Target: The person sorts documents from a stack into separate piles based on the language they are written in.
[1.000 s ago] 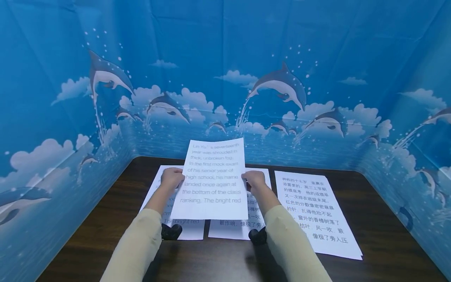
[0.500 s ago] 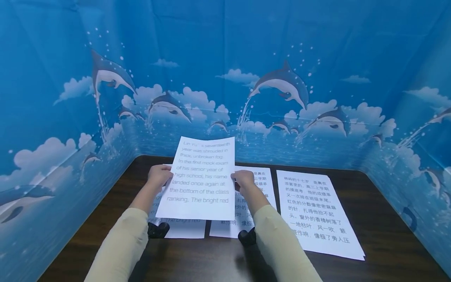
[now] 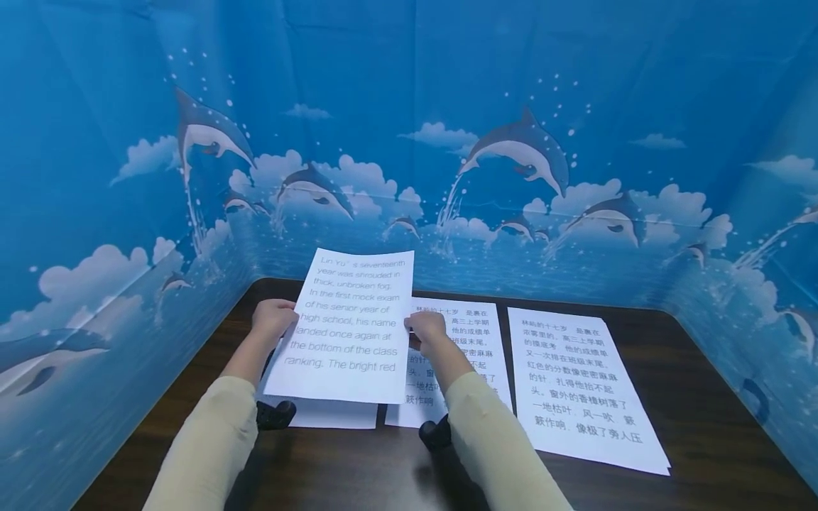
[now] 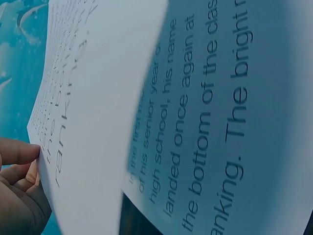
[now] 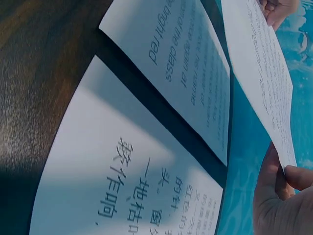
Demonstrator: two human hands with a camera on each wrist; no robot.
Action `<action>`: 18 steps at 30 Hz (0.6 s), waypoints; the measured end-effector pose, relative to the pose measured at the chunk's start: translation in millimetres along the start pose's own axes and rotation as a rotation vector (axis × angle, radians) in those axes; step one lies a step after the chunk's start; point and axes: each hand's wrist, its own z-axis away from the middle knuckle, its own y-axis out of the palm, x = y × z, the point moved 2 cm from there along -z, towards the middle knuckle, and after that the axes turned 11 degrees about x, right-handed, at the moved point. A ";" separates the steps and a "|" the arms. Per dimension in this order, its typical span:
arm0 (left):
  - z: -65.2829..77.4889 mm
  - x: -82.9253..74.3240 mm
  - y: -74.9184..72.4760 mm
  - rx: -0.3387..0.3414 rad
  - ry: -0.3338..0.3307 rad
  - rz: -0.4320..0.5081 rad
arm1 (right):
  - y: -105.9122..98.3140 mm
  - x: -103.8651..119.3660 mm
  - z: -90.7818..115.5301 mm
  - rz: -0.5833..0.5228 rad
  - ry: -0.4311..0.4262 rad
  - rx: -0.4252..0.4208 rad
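A sheet of paper (image 3: 348, 330) printed with English text is held up between both hands, raised and tilted over the left part of the table. My left hand (image 3: 273, 321) pinches its left edge, and my right hand (image 3: 427, 330) pinches its right edge. In the left wrist view the left thumb and fingers (image 4: 19, 152) grip the paper's margin. Below the raised sheet lies another English-text sheet (image 5: 176, 63), mostly hidden in the head view. Beside it, partly behind my right forearm, is a sheet with Chinese text (image 3: 463, 341).
A further Chinese-text stack (image 3: 575, 383) lies at the right, with a second sheet's edge peeking out beneath. All rest on a dark wooden table (image 3: 358, 468). A blue dolphin-print curtain (image 3: 409, 142) surrounds the table's back and sides.
Both hands have moved left with the held English sheet, from over the gap between the two left papers to over the leftmost one. More of the middle Chinese sheet now shows.
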 end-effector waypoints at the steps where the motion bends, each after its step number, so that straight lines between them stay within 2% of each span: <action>1: 2.0 0.2 -1.6 -0.010 -0.006 0.007 | 2.1 -0.9 -0.2 -0.009 -0.001 0.007; 4: 10.9 -0.7 -6.5 -0.019 -0.013 0.028 | 8.3 -4.2 -0.3 -0.012 -0.005 0.027; 8: 16.6 1.8 -10.7 -0.036 -0.030 0.011 | 14.6 -9.9 -1.6 -0.002 -0.006 0.053; 13: 14.0 10.2 -11.7 -0.066 -0.040 0.000 | 21.7 -15.1 -3.5 -0.013 -0.017 0.090; 18: 7.2 20.9 -11.2 -0.073 -0.034 -0.022 | 28.0 -19.4 -4.0 0.006 -0.022 0.083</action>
